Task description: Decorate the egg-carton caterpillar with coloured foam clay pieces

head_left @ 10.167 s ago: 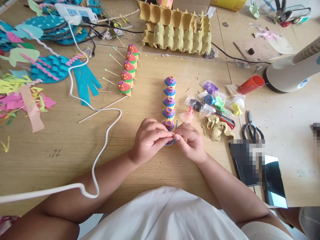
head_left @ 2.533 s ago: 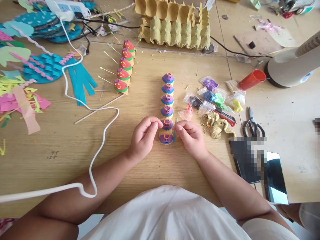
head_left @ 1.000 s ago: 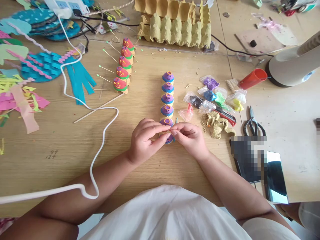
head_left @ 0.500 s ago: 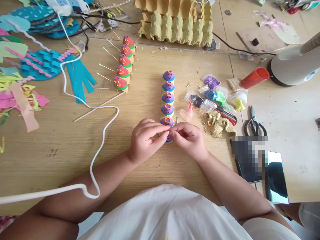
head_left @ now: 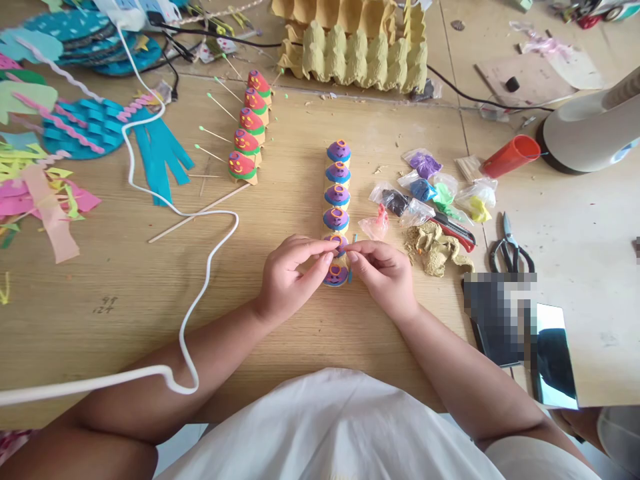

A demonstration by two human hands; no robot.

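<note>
My left hand (head_left: 295, 273) has its thumb and forefinger drawn close in a pinch over the near end of a purple and blue egg-carton caterpillar (head_left: 337, 195). Facing it, my right hand (head_left: 385, 273) pinches in the same way, its fingertips a small gap away. Whatever is in the fingertips is too small to make out. The caterpillar's row of bumps carries orange rings and drawn faces, and a bump shows below my fingertips. A thin blue stick (head_left: 355, 239) lies beside it, near my right forefinger.
A red and green egg-carton caterpillar (head_left: 246, 143) with pale sticks stands to the left. Bags of coloured clay (head_left: 424, 163), a red cutter (head_left: 455, 232), torn carton (head_left: 434, 250) and scissors (head_left: 507, 243) lie right. A white cable (head_left: 207, 280) crosses my left forearm.
My hands have drawn slightly apart at the fingertips, which were touching before. The nearest bump of the purple caterpillar is now more visible between them.
</note>
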